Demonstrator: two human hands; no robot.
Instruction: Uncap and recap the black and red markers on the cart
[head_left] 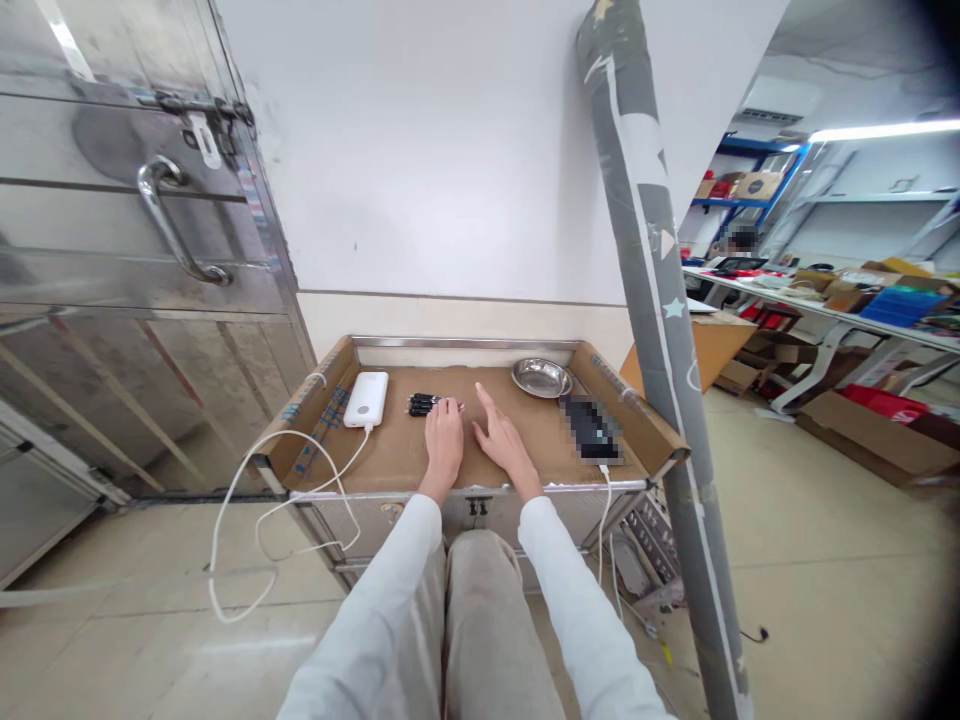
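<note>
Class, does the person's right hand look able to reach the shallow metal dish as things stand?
Probably yes: the right hand is open, and only bare brown cardboard shows between it and the shallow metal dish.

Bright, even, cool light washes the white wall (450,150) left of the grey star-patterned roll (658,290); right of the roll, a fluorescent tube (892,130) burns out white. Far left of it, glare streaks the stainless-steel door (82,230) and tiled floor (251,640). Wide-angle distortion stretches the workbench (847,317) right of the roll, with black vignetting farthest out. Pixelation masks a black device (594,432) just left of the roll and a person's head (742,238) right of it; the black sticks (424,403), farther left, look soft.
</note>
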